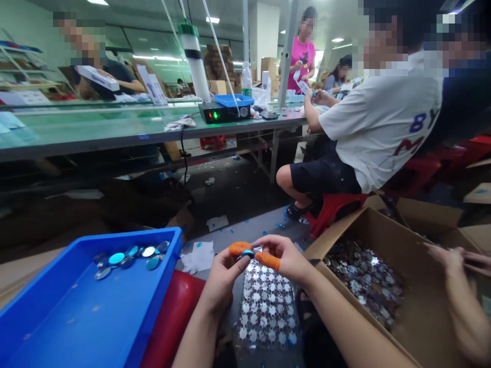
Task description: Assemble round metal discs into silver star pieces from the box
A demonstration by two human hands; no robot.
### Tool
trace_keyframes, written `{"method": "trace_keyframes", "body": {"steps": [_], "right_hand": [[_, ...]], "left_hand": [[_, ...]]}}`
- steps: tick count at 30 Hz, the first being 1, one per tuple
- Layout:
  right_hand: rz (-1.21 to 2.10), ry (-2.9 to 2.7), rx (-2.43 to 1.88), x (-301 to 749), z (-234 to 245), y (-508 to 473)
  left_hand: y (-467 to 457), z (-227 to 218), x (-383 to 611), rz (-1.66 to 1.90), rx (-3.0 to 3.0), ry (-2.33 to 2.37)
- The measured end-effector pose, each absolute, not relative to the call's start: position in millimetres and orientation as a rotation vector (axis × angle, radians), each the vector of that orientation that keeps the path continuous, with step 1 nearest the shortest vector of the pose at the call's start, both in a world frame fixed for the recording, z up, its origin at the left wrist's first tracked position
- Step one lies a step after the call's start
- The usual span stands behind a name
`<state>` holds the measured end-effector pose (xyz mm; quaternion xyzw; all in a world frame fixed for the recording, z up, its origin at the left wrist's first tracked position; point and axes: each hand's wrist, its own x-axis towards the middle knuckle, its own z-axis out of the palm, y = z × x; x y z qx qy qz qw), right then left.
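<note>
Between my two hands is a small round disc (248, 253) with a shiny blue face and a dark rim. My left hand (226, 266) pinches it from the left, with an orange finger cot on one finger. From the right, my right hand (286, 258) comes close to the disc's edge, its thumb in an orange cot and its fingers bent; whether it grips anything is unclear. Below the hands lies a clear-wrapped sheet of silvery gear-shaped pieces (266, 306) set in rows.
At the left, a blue tray (103, 312) with several round discs (130, 255) rests by a red stool (174, 317). At the right stands a cardboard box (425, 286) of loose silvery pieces, with another person's hands (448, 258) beside it. A seated co-worker (376, 112) is at the long workbench (146, 134).
</note>
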<state>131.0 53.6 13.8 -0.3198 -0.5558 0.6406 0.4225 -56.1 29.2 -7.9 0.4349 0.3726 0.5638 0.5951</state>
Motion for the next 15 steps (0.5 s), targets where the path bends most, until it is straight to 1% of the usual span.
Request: {"method": "trace_keyframes", "body": {"steps": [4, 11, 15], "right_hand": [[1.605, -1.417, -0.816, 129.8, 11.6, 52.4], [1.568, -1.409, -0.88, 129.6, 6.5, 56.0], [1.507, -1.415, -0.955, 126.9, 8.3, 55.0]], "left_hand": [[28.5, -3.3, -55.8, 1.216, 1.088, 0.85], [30.5, 0.3, -58.7, 1.117, 1.076, 0.964], [33.2, -2.3, -56.8, 1.154, 1.008, 1.063]]}}
